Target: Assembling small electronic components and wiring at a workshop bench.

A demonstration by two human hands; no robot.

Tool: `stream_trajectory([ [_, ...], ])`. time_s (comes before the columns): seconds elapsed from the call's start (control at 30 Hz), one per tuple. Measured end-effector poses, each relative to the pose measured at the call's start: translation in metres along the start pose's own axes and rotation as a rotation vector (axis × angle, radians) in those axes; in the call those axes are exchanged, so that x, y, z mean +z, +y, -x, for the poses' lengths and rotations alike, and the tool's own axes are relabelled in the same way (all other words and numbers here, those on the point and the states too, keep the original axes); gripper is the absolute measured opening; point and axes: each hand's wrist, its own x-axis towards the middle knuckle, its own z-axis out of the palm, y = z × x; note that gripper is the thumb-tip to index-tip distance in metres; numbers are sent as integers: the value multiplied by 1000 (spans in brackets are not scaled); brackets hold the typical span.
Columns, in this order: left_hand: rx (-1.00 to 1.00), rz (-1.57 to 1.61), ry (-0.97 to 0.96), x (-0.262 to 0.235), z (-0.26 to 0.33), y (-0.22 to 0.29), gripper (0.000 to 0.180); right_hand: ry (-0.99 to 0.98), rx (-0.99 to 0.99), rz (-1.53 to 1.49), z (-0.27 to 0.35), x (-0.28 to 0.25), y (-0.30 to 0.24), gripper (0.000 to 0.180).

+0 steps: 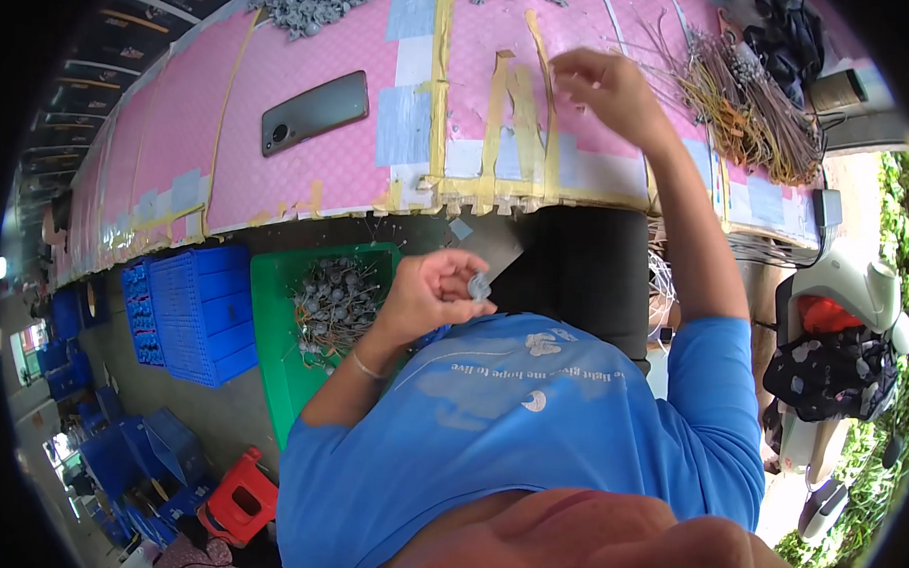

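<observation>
Nearest my camera is a bright blue cotton T-shirt with a pale print across its front. Just beyond it I have the left hand raised at the waist, palm turned inward, its elbow bent beside the body and a thin pale band around the wrist. Its fingers are curled in, nearly closed, with a small grey rounded part pinched at the tips, clear of the tabletop.

Below that hand, a smooth green plastic bin carries a tangled heap of grey round-headed parts with thin wires. To its left stand ribbed blue plastic crates.

Farther out, the right arm reaches forward, and the right hand hangs over the tabletop, wrist bent, fingers half curled; I cannot tell whether they grip anything. That surface is quilted pink sheeting, patched with pale blue squares and strips of yellow tape. On it lies a dark, glossy rectangular phone. Right of the hand sprawls a thick bundle of yellow, brown and white wires. At the far edge I see a pile of matte grey knobbly parts.
</observation>
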Motion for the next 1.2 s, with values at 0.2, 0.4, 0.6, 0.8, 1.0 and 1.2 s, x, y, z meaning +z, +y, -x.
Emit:
stream_trajectory([
  [0.2,-48,48,214,-12,18,-19,45,314,-20,566,-116,-34,41,16],
  [0.4,76,29,136,9,-11,13,46,341,-25,684,-137,-13,78,20],
  [0.6,316,73,120,22,-44,41,43,114,-125,827,-127,-18,77,21],
  [0.8,567,-99,268,28,-53,56,40,253,-292,225,-21,17,-16,24],
  [1.0,615,-154,343,39,-53,49,40,60,-41,-329,99,41,-74,23],
  [1.2,668,-348,323,51,-51,42,44,30,-38,-460,127,41,-77,23],
])
